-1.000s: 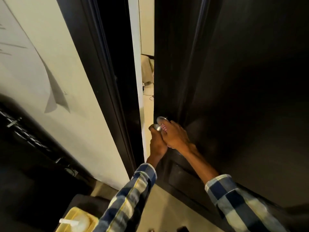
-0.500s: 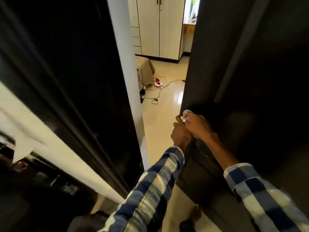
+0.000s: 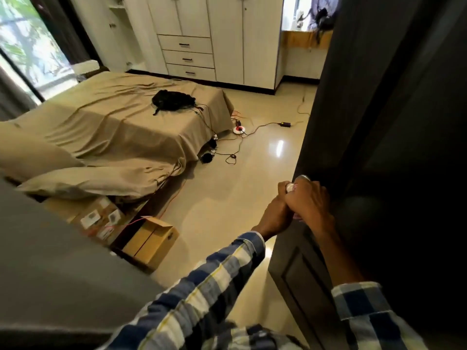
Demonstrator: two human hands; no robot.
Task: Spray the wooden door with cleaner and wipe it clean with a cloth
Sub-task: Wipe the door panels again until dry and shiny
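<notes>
The dark wooden door stands open along the right side. At its edge sits a silver door knob. My right hand is curled over the knob on the door's near face, with a bit of pink-and-white cloth showing under the fingers. My left hand reaches round the door's edge and grips the knob's other side, touching my right hand. No spray bottle is in view.
A bed with a tan sheet and a black bag fills the left. Cardboard boxes stand near the doorway. Cables and a round power strip lie on the glossy floor. White wardrobes line the far wall.
The door has swung open wide, and the view now takes in the whole bedroom instead of a narrow gap. Both hands have stayed on the knob.
</notes>
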